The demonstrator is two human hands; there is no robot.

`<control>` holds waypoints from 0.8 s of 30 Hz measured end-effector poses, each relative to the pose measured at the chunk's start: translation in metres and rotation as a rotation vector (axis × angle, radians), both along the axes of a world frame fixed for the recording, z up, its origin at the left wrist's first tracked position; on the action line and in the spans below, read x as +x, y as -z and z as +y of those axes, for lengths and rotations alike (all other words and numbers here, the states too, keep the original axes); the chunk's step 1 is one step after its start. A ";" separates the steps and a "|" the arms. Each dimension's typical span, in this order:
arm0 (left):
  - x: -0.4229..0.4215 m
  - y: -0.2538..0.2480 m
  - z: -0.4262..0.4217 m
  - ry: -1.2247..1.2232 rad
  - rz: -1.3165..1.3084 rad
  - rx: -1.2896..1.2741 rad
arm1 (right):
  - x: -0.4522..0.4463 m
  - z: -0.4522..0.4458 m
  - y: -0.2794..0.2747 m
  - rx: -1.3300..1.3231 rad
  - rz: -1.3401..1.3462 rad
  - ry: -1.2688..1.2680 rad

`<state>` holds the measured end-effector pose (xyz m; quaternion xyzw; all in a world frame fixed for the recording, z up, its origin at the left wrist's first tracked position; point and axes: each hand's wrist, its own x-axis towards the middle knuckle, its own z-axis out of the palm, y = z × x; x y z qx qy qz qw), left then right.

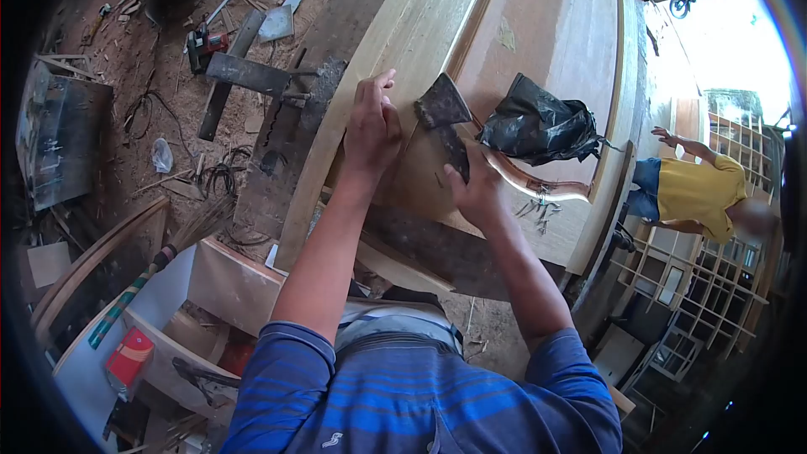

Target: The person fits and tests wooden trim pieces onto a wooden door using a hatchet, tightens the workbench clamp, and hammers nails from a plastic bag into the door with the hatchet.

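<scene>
My right hand (481,189) is wrapped round the dark handle of a hatchet (443,102). Its broad, worn head is over the pale wooden door (538,25), between my two hands. My left hand (374,130) is at the door's left part, fingers curled with the fingertips close together; whatever they hold, if anything, is too small to make out. Beside the hatchet lies a crumpled black plastic bag (542,122). A small heap of nails (542,212) rests on the wood near my right wrist.
A dark metal clamp-like piece (248,76) and a red power tool (204,46) are on the left. Wood scraps and cables litter the floor. A broom (168,252) leans by a white open box (185,277) at lower left. A person in a yellow shirt (698,189) stands at right.
</scene>
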<state>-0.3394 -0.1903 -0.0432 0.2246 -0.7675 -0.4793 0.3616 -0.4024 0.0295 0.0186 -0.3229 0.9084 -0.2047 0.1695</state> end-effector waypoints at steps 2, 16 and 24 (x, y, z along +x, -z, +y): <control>-0.001 -0.002 -0.001 -0.012 -0.018 0.002 | -0.008 0.001 -0.012 -0.036 0.021 0.020; 0.002 0.007 0.001 0.007 -0.063 -0.019 | 0.010 0.005 0.005 -0.131 0.151 -0.039; -0.001 0.012 0.001 -0.006 -0.054 -0.011 | 0.009 0.000 0.007 0.236 -0.016 0.010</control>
